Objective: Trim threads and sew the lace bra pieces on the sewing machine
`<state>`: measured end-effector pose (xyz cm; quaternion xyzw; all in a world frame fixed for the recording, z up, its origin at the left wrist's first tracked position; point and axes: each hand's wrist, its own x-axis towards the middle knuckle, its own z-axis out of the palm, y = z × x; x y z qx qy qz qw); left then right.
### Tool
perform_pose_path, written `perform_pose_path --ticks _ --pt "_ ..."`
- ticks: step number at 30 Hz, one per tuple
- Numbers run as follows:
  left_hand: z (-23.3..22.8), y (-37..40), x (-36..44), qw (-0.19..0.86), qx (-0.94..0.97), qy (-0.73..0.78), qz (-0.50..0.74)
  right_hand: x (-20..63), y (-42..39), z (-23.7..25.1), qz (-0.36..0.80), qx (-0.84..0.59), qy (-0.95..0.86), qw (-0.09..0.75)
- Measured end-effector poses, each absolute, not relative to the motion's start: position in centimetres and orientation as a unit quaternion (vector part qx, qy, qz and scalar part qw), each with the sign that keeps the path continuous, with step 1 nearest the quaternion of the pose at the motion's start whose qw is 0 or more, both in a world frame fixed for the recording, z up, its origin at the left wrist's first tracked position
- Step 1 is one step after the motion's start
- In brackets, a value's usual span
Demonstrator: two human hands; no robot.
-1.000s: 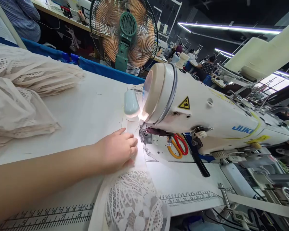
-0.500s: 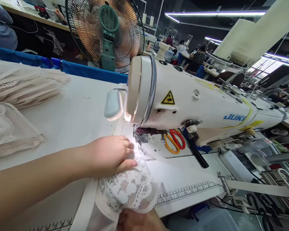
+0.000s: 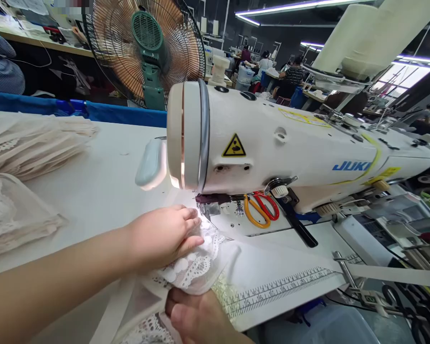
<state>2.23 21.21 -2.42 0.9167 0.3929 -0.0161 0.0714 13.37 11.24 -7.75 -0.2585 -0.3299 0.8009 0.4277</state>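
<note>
My left hand (image 3: pixel 161 236) lies palm down with fingers (image 3: pixel 190 215) stretched forward; my right hand (image 3: pixel 197 317) is below it, fingers curled.

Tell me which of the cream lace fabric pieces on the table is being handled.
The white lace piece at the sewing machine's needle, pinned under the left hand; the two stacks far left lie untouched.

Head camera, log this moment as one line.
left hand flat on lace fabric by presser foot | right hand grips fabric's near edge | scissors on sewing machine bed
</note>
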Motion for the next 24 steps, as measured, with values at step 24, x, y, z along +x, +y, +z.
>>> perform_pose_path --ticks 24 --pt "-1.2 21.7 2.2 -0.014 0.889 0.405 -0.213 14.2 10.7 -7.2 0.813 -0.275 -0.327 0.395"
